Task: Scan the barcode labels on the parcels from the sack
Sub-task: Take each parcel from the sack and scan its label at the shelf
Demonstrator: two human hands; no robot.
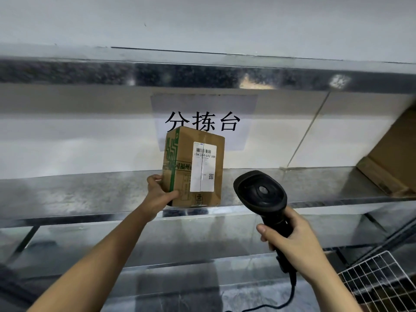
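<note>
A brown cardboard parcel (182, 176) with green print stands upright on the metal shelf (90, 194). Its white barcode label (203, 167) faces me. My left hand (158, 194) grips the parcel's lower left corner, thumb on the front face. My right hand (290, 242) holds the handle of a black corded barcode scanner (261, 192). The scanner's head is just right of the parcel and a little lower than the label. No sack is in view.
A paper sign (203, 121) with black characters hangs on the white wall behind the parcel. A large cardboard box (391, 158) lies at the right end of the shelf. A white wire rack (380, 282) sits at the lower right. Another metal shelf (202, 73) runs overhead.
</note>
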